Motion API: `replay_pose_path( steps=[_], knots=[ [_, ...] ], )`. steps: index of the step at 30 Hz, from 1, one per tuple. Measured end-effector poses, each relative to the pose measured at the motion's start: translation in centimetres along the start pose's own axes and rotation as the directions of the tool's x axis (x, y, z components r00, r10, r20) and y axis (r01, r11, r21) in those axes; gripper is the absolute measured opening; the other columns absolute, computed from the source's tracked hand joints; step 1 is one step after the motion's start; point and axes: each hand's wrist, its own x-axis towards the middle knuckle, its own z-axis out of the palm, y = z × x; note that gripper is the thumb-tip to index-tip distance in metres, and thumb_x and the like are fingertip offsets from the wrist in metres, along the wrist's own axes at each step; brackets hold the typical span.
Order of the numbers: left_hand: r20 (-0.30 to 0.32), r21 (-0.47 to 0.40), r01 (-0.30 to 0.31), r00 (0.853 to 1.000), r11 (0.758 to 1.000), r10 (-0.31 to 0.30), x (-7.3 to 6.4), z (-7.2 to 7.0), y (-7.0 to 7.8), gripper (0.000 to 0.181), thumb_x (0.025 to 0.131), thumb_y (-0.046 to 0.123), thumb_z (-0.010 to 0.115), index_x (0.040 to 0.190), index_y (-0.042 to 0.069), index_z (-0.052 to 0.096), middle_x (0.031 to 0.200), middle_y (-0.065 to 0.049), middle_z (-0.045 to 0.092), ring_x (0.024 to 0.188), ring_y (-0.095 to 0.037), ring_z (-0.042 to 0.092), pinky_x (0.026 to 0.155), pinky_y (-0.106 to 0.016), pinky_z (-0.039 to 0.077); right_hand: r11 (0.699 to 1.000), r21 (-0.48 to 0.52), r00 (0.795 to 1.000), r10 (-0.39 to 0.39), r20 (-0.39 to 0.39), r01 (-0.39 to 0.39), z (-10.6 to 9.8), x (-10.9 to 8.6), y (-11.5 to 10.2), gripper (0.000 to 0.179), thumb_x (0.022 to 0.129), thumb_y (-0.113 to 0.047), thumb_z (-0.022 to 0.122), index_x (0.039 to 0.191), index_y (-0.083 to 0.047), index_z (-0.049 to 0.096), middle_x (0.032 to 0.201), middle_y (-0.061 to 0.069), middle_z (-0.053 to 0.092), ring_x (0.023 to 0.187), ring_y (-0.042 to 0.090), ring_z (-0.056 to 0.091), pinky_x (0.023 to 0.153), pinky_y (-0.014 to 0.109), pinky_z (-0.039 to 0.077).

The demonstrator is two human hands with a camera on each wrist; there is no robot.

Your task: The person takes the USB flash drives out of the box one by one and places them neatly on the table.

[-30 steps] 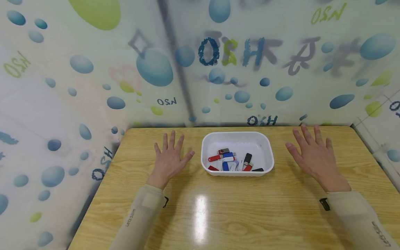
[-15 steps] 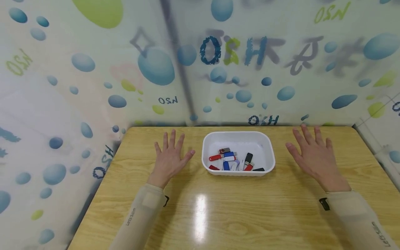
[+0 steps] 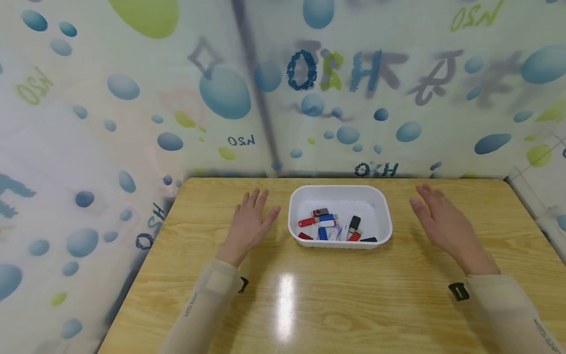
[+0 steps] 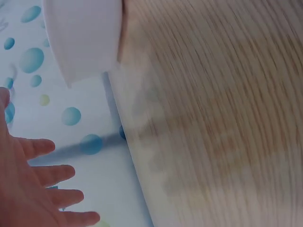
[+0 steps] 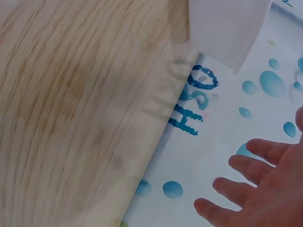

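Note:
A white plastic tub [image 3: 340,244] stands near the back of the table, with several USB flash drives inside. Among them I see a red drive [image 3: 307,222], a blue drive [image 3: 323,233] and a black drive [image 3: 355,223], lying mostly toward the tub's front and left. My left hand [image 3: 249,223] is held left of the tub, its thumb toward the tub's side, holding nothing. On the other side, my right hand [image 3: 446,226] is farther from the tub, fingers extended and nothing in it. Both wrist views show the tub's side wall and the spread fingers.
The wooden table [image 3: 353,300] reaches back to a wall [image 3: 283,123] printed with blue and green drops and lettering. A bright reflection lies on the tabletop in front of the tub. Dark straps show at both sleeve cuffs.
Both hands have turned from palm-down, with palms now more toward each other and fingers closer together. The left hand has shifted slightly right. The head view has moved a little; the drives stay put.

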Motion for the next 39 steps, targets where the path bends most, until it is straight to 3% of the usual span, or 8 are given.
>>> replay_pose_path(
  steps=[5, 8, 12, 18, 22, 26, 33, 39],
  knots=[
    [-0.025, -0.173, -0.018, 1.000, 0.985, 0.014, 0.0, 0.4, 1.0, 0.065, 0.109, 0.051, 0.041, 0.154, 0.003, 0.045, 0.158, -0.023, 0.041, 0.147, -0.043, 0.036, 0.121, -0.058, 0.033, 0.994, 0.090, 0.997, 0.064, 0.035, -0.067, 0.0, -0.5, -0.9, 0.072, 0.112, -0.050, 0.024, 0.158, 0.005, 0.031, 0.157, 0.036, 0.033, 0.141, 0.060, 0.030, 0.111, 0.077, 0.028],
    [-0.054, -0.306, -0.006, 0.998, 0.952, -0.011, 0.0, 0.5, 1.3, 0.058, 0.112, 0.045, 0.038, 0.149, 0.002, 0.051, 0.151, -0.021, 0.050, 0.141, -0.039, 0.046, 0.119, -0.055, 0.037, 0.985, 0.138, 0.994, 0.093, 0.056, -0.100, 0.2, -0.7, -1.5, 0.072, 0.112, -0.051, 0.024, 0.157, 0.004, 0.034, 0.154, 0.037, 0.038, 0.138, 0.061, 0.035, 0.108, 0.077, 0.032],
    [-0.060, -0.459, 0.032, 0.996, 0.888, -0.067, 0.0, 0.6, 1.3, 0.050, 0.112, 0.036, 0.043, 0.145, 0.001, 0.055, 0.145, -0.021, 0.057, 0.134, -0.038, 0.054, 0.115, -0.054, 0.044, 0.976, 0.178, 0.991, 0.116, 0.065, -0.126, 0.8, -0.9, -2.1, 0.071, 0.112, -0.051, 0.028, 0.150, 0.006, 0.044, 0.145, 0.035, 0.050, 0.132, 0.057, 0.045, 0.105, 0.074, 0.040],
    [0.089, -0.579, 0.177, 0.984, 0.796, -0.154, 0.4, 1.1, 1.4, 0.052, 0.105, 0.026, 0.058, 0.149, -0.001, 0.047, 0.138, -0.023, 0.057, 0.116, -0.037, 0.066, 0.094, -0.049, 0.060, 0.977, 0.167, 0.990, 0.122, 0.065, -0.131, 2.0, -0.5, -2.7, 0.060, 0.112, -0.046, 0.038, 0.133, 0.006, 0.060, 0.115, 0.023, 0.071, 0.104, 0.040, 0.066, 0.080, 0.050, 0.060],
    [0.187, -0.649, 0.259, 0.966, 0.715, -0.181, 0.6, 1.7, 1.7, 0.049, 0.104, 0.023, 0.061, 0.144, -0.003, 0.052, 0.123, -0.021, 0.062, 0.098, -0.032, 0.071, 0.083, -0.043, 0.064, 0.982, 0.137, 0.988, 0.118, 0.103, -0.131, 2.4, -0.1, -3.1, 0.053, 0.110, -0.042, 0.047, 0.121, 0.006, 0.068, 0.096, 0.015, 0.073, 0.083, 0.027, 0.064, 0.065, 0.033, 0.053],
    [0.189, -0.699, 0.292, 0.956, 0.653, -0.225, 0.8, 2.5, 1.9, 0.038, 0.101, 0.021, 0.067, 0.131, -0.003, 0.062, 0.112, -0.018, 0.065, 0.086, -0.026, 0.072, 0.078, -0.040, 0.066, 0.981, 0.110, 0.976, 0.141, 0.165, -0.160, 2.7, 0.1, -3.5, 0.050, 0.108, -0.043, 0.052, 0.113, 0.004, 0.070, 0.091, 0.011, 0.070, 0.079, 0.023, 0.057, 0.064, 0.031, 0.050],
    [0.136, -0.733, 0.262, 0.961, 0.628, -0.242, 0.7, 3.5, 2.7, 0.022, 0.100, 0.012, 0.069, 0.113, -0.005, 0.070, 0.104, -0.018, 0.068, 0.081, -0.022, 0.072, 0.073, -0.036, 0.066, 0.979, 0.118, 0.977, 0.148, 0.154, -0.167, 2.9, -0.3, -3.9, 0.044, 0.108, -0.039, 0.054, 0.109, 0.001, 0.071, 0.089, 0.009, 0.070, 0.078, 0.023, 0.056, 0.064, 0.031, 0.049],
    [0.210, -0.735, 0.323, 0.944, 0.596, -0.254, 0.7, 3.3, 3.1, 0.021, 0.101, 0.013, 0.067, 0.111, -0.005, 0.068, 0.106, -0.017, 0.067, 0.088, -0.023, 0.070, 0.080, -0.035, 0.065, 0.978, 0.132, 0.978, 0.137, 0.155, -0.158, 2.8, -0.5, -3.8, 0.035, 0.107, -0.034, 0.056, 0.104, -0.002, 0.071, 0.086, 0.007, 0.067, 0.077, 0.022, 0.054, 0.064, 0.031, 0.046]
  ],
)
